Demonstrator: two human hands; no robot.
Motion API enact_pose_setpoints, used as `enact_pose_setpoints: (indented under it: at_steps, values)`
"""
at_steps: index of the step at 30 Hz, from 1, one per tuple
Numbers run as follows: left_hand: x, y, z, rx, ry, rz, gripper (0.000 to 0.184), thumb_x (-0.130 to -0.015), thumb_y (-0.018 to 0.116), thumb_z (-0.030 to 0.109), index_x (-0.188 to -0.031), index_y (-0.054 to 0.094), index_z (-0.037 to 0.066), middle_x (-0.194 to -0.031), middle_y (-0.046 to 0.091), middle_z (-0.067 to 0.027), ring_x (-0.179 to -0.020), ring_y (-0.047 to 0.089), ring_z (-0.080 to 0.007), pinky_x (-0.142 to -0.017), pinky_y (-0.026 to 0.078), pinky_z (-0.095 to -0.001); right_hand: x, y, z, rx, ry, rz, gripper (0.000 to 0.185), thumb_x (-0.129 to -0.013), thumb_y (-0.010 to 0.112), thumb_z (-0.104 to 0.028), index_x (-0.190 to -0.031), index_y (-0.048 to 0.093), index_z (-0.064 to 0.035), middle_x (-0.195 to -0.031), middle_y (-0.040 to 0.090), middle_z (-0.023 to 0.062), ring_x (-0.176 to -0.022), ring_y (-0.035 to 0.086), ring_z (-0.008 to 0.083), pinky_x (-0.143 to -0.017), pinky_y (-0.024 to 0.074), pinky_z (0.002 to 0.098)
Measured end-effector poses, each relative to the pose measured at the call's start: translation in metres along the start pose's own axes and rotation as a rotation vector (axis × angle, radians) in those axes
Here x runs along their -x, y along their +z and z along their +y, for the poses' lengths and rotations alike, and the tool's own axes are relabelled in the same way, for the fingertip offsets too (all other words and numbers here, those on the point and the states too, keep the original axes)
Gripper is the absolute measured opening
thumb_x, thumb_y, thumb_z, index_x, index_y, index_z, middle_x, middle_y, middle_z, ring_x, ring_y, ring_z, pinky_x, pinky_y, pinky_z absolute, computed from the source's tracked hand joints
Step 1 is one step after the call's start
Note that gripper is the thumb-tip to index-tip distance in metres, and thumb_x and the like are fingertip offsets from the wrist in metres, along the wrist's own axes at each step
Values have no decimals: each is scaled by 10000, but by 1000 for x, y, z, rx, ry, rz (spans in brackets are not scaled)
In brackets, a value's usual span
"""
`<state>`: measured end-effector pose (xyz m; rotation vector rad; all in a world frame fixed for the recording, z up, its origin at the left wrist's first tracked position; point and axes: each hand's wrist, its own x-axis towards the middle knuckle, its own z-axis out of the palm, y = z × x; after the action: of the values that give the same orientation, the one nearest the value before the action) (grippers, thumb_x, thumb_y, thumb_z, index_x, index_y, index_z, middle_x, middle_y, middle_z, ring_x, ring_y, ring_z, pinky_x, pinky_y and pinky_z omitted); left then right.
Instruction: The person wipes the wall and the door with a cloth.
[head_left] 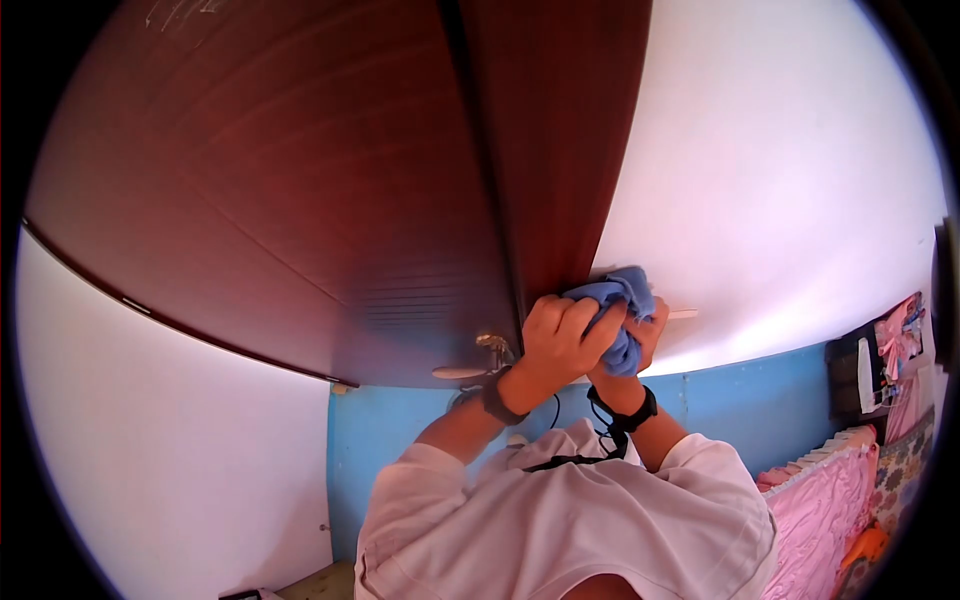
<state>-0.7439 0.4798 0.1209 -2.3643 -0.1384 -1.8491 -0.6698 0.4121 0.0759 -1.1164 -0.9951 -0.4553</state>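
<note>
The person's left hand [568, 340] curls its fingers over one side of a bunched blue cloth [622, 310]; the right hand [648, 332] closes around the other side, so the folds are pinched between the two. The blue cloth sits beside the outer edge of the reddish-brown door frame [560, 130], where that edge meets the white wall [760, 160]; whether it presses on the frame, the wall or both cannot be told. The metal door handle [493, 345] lies near the left wrist, on the door [300, 180]. Handling so soft a bundle well seems to call for loose folds tucked under the fingers, even pressure from both hands, and a left wrist held clear of the door handle; a slack fold could snag or slip out.
</note>
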Motion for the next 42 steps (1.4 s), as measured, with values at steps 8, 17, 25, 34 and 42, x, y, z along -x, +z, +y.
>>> enact_pose_setpoints:
  at_steps: [8, 17, 25, 34, 42]
  values:
    - [-20, -3, 4, 24, -67, 1, 338, -670, 623, 139, -1008, 650, 144, -857, 508, -44, -675, 473, -201, -561, 413, -294, -39, -7, -16, 154, -190, -87, 271, -767, 690, -78, -1004, 565, -34, -1000, 533, 141, -887, 517, 275, -750, 426, 358]
    - [-38, 21, 23, 123, -50, 35, 339, -632, 646, 157, -970, 648, 146, -828, 509, -32, -697, 473, -201, -589, 418, -281, -45, -28, -10, 189, -219, 46, 286, -795, 665, -35, -1039, 517, -21, -1075, 507, 160, -909, 520, 268, -783, 423, 351]
    - [7, 12, 20, 218, -162, -149, 364, -628, 647, 138, -992, 633, 139, -856, 510, -40, -717, 494, -226, -609, 452, -307, -7, -24, 5, 134, -172, -23, 218, -812, 666, -86, -961, 516, -33, -1024, 490, 150, -863, 524, 265, -744, 436, 352]
    - [-17, 14, 18, 255, -168, -73, 360, -621, 638, 120, -981, 644, 130, -879, 523, -51, -742, 501, -237, -603, 447, -311, -45, -27, -14, 239, -264, -90, 187, -781, 674, -68, -915, 560, -6, -969, 542, 133, -833, 517, 257, -729, 421, 345]
    - [-48, 90, 84, 175, -38, -37, 322, -617, 633, 138, -938, 644, 140, -827, 504, -36, -716, 476, -208, -631, 445, -298, -46, -105, 51, 48, -57, 105, 250, -833, 628, -42, -1053, 508, -51, -1076, 469, 133, -956, 517, 261, -837, 424, 381]
